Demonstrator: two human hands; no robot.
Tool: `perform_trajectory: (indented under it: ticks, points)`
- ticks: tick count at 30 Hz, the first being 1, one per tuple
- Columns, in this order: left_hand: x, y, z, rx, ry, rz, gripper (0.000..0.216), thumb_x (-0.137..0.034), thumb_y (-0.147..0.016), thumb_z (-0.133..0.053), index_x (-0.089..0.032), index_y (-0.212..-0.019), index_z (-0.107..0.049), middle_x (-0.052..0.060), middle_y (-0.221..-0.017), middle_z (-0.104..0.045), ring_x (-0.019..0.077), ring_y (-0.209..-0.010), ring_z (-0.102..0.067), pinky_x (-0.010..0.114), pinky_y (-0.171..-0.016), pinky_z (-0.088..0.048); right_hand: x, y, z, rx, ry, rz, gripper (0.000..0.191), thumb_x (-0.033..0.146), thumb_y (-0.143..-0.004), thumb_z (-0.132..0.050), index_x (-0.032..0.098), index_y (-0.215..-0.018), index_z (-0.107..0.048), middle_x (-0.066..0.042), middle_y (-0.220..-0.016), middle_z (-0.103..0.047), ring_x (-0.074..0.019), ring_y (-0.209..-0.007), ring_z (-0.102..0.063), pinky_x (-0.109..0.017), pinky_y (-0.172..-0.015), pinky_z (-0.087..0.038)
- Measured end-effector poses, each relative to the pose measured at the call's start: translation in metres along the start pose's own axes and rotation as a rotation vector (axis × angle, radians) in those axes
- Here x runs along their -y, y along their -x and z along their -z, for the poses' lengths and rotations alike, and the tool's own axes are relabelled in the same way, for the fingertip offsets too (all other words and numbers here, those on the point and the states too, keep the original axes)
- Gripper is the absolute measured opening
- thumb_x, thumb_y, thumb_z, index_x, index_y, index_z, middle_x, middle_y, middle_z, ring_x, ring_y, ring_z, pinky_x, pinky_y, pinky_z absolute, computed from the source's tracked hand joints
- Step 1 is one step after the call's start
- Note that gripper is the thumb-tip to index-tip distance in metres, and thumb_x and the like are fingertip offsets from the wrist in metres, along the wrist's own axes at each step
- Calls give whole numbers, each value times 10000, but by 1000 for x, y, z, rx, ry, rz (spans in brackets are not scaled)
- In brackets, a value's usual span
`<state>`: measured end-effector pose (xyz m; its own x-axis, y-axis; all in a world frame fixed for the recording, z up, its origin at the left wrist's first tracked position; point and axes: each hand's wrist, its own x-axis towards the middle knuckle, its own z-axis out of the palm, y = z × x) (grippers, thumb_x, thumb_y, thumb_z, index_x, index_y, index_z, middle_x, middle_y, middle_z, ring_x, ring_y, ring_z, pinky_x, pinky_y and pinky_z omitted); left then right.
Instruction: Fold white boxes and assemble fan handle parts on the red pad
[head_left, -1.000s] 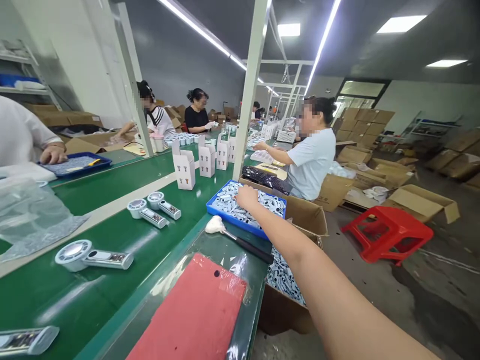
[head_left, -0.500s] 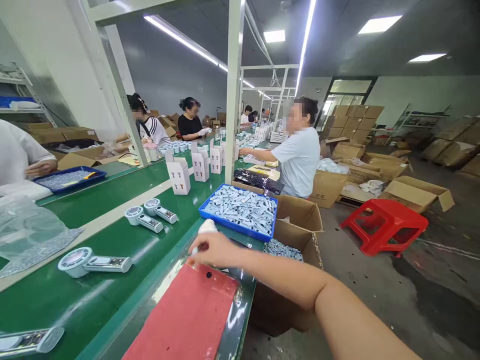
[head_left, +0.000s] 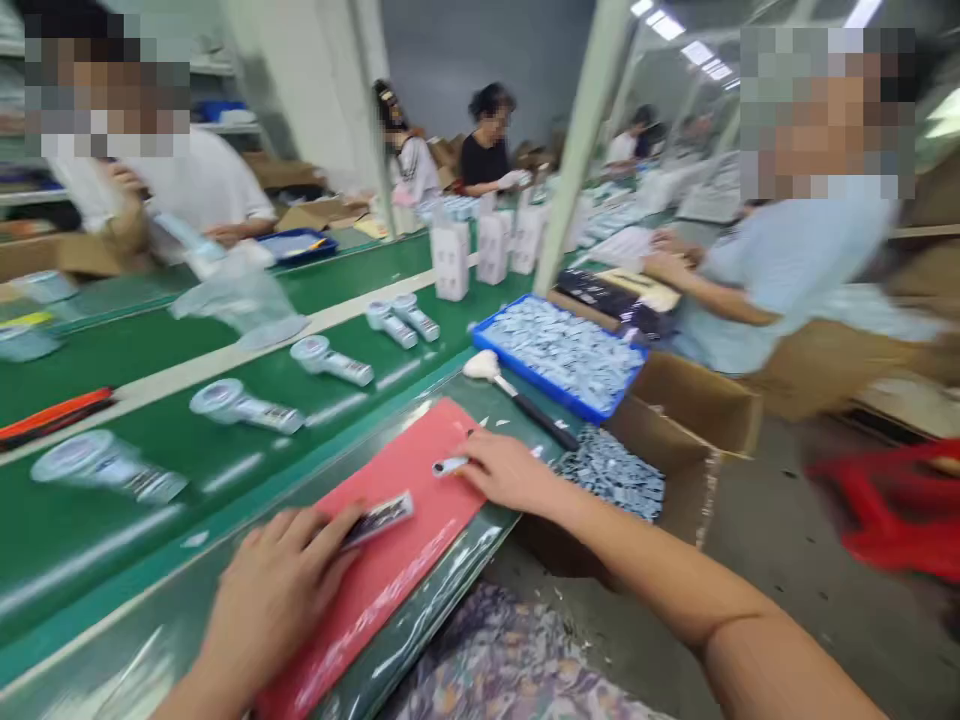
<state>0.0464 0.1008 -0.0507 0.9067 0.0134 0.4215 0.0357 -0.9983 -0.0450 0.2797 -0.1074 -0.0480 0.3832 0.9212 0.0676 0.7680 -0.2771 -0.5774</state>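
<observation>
My left hand point(head_left: 274, 590) rests over the red mat point(head_left: 405, 470) and grips a silver handle piece with a dark label point(head_left: 379, 520), which sticks out past my fingers. My right hand point(head_left: 510, 470) lies at the mat's far edge, pinching a small white part point(head_left: 450, 466) between its fingertips. A brush with a white fluffy head and black handle point(head_left: 517, 395) lies just beyond that hand, beside a blue tray point(head_left: 525, 372) heaped with small pale parts. The picture is blurred, so fine detail on the held pieces is hidden.
White round-headed devices point(head_left: 330, 362) lie along the green belt, with white cartons point(head_left: 450, 260) beyond. A cardboard box point(head_left: 675, 400) of loose parts stands to the right. Co-workers sit on both sides, one in a pale blue shirt point(head_left: 780, 270) working close by.
The view has swung and tilted. My left hand has come into view holding the handle piece. My right hand has moved from above the brush onto the mat's edge, now pinching a small part.
</observation>
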Motion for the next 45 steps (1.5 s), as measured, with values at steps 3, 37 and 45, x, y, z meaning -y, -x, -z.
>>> perform_trajectory:
  ticks: [3,37,45]
  points:
    - [-11,13,7,109,-77,69,333,-328,-968,-629,-266,-1294,-655,80,-973,-667,286,-863,-617,428,-727,-517,15,-2,-2,-42,-182,9,217,119,-953,-588,185,-1129,-697,-58,-1031,-724,-183,-873,-655,-304,-775,-471]
    - [-70,28,20,89,114,336,234,-218,-1019,-464,-177,-1159,-646,126,-1164,-719,330,-1149,-644,557,-959,-551,59,-12,-58,275,-33,412,372,252,-1007,-552,166,-1367,-592,-137,-1255,-650,-297,-1141,-555,-508,-1015,-448]
    - [-70,26,23,71,79,259,216,-193,-998,-483,-148,-1151,-628,129,-1137,-720,313,-1118,-644,516,-969,-531,52,-11,-65,250,32,518,404,278,-1012,-536,147,-1394,-549,-141,-1235,-633,-299,-1096,-526,-482,-961,-447]
